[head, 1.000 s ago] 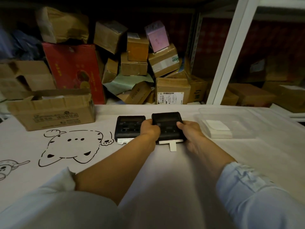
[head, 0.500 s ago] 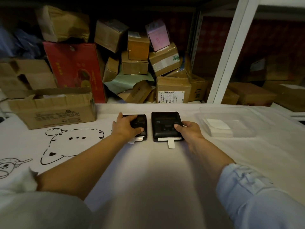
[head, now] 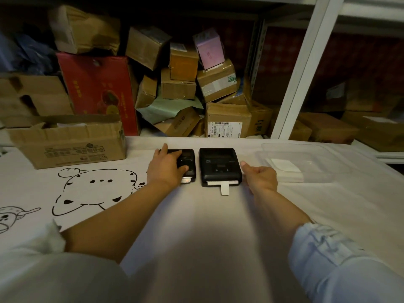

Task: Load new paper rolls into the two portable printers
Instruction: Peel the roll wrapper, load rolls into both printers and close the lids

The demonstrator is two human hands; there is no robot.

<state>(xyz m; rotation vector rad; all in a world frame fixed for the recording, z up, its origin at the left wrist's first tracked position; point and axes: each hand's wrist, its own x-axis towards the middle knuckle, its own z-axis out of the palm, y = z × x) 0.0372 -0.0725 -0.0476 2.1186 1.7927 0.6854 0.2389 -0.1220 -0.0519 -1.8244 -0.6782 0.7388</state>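
Note:
Two black portable printers sit side by side at the far middle of the white table. The right printer is closed, with a white paper strip sticking out of its front edge. My left hand rests on top of the left printer and covers its left half; a bit of white paper shows at that printer's front. My right hand lies on the table just right of the right printer, fingers curled in and holding nothing, its thumb tip close to the printer's side.
A clear plastic container with a white folded pad stands to the right of the printers. An open cardboard box sits at the far left. Stacked boxes fill the shelf behind, beside a white shelf post.
My left hand left the right printer and moved onto the left printer. My right hand let go of the right printer's edge and drew slightly to the right.

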